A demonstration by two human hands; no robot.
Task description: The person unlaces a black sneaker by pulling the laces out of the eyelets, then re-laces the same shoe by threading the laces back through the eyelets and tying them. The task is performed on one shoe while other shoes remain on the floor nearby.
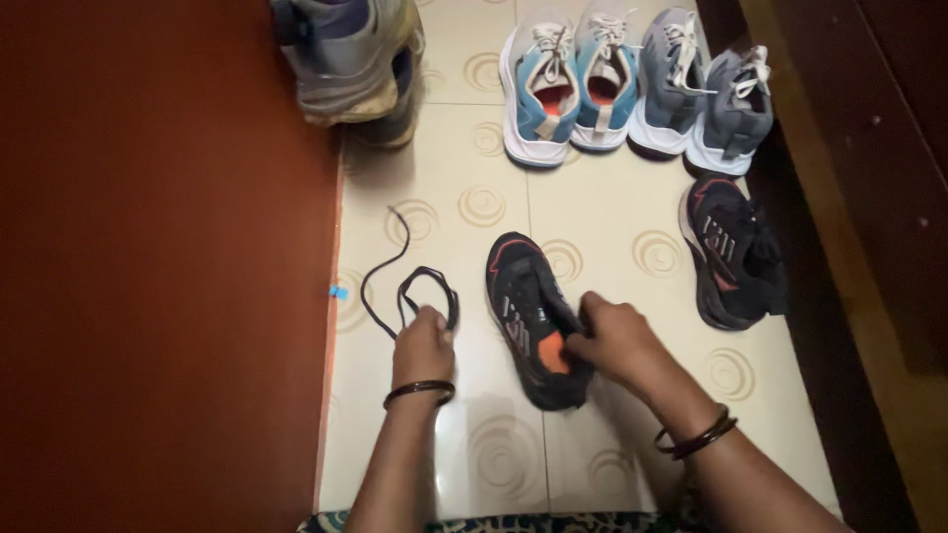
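Black lace (410, 286) pinched free in left hand (423, 343); right hand (612, 338) grips black shoe (533, 316), steadying it, its mate (733, 252) at 2 o'clock.

Bare tiles (592, 212) ahead; red wall (158, 276) left, black shoe (733, 255) right.

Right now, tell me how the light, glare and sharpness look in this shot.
Head view: warm, dim light, edges falling dark; soft glare on the glossy tile floor; faint shadows under the left hand on the black lace and the right hand on the black shoe; slight softness overall, the bag at the top is cropped.
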